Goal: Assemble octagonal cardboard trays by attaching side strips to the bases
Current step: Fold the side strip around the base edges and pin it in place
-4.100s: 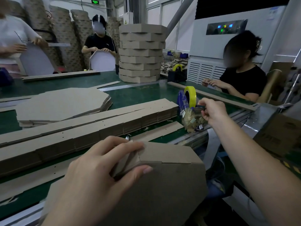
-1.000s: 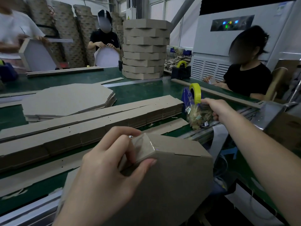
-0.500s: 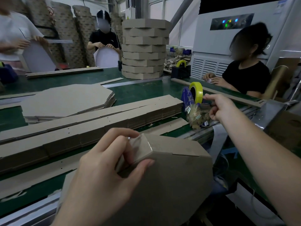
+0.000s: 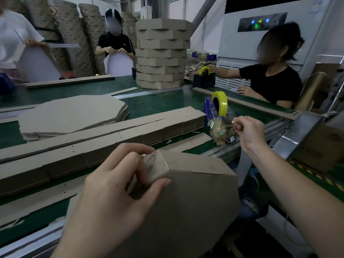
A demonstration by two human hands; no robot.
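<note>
Since half a second earlier, right hand (image 4: 249, 133) had drawn back from the yellow tape roll (image 4: 220, 103) toward me, now just beside the blue tape dispenser (image 4: 209, 108). Thumb and forefinger were pinched together on a clear tape strip (image 4: 231, 121); the film was faint and its length could not be made out. Left hand (image 4: 115, 183) gripped the octagonal tray (image 4: 195, 202) at one upper corner, fingers curled over the taped side strip (image 4: 156, 166), thumb against the base face. The tray stood tilted on edge at the near edge of the green table (image 4: 158, 101). Behind it lay a stack of flat side strips (image 4: 111, 138) and a stack of octagonal bases (image 4: 70, 116).
</note>
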